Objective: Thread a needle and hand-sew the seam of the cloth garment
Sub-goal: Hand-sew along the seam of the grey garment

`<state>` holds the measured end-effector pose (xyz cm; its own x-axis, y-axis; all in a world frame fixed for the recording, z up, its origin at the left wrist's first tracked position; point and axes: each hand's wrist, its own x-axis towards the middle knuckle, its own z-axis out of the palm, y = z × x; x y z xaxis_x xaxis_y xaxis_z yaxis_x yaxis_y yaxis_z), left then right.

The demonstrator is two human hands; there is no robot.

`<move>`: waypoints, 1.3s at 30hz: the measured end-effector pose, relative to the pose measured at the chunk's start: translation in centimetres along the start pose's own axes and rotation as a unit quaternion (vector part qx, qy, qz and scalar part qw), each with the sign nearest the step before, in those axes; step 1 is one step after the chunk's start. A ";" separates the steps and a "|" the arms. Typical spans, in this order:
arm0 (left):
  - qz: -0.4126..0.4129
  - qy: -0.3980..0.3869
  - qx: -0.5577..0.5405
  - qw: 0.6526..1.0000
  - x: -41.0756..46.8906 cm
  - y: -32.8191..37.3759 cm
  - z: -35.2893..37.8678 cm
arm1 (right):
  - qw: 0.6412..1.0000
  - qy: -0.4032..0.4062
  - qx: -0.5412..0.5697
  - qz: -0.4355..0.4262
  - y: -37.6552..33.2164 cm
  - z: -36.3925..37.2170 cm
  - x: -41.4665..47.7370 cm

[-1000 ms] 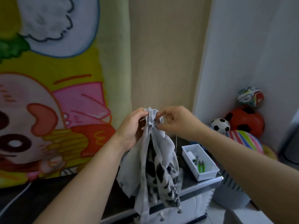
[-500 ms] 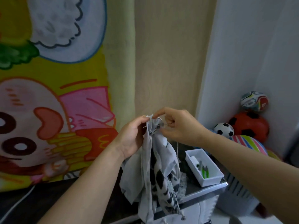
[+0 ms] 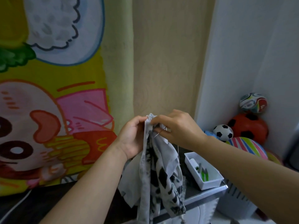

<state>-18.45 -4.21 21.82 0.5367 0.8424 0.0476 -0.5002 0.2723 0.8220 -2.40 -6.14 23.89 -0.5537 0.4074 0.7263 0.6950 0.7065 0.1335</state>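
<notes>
Gripping the garment (image 3: pixel 161 167) top, left hand (image 3: pixel 132 136) unchanged, right hand (image 3: pixel 178 128) now lower, pinching the needle (image 3: pixel 156 135)

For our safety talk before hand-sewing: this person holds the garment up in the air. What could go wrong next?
The needle pinched in the right hand sits close to the left hand gripping the garment; a push could prick a finger. The cloth hangs bunched, so a stitch might catch extra layers. The loose thread may tangle.
</notes>
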 end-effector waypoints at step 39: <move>0.299 0.203 0.629 0.689 -1.2 -2.7 -0.1 | 0.745 -0.051 0.463 0.478 0.9 0.9 1.0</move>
<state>-17.83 -5.85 19.47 0.1291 0.7585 0.6388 0.5707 -0.5836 0.5776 -2.74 -4.60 24.17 -0.0742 0.9889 0.1291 0.2056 0.1418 -0.9683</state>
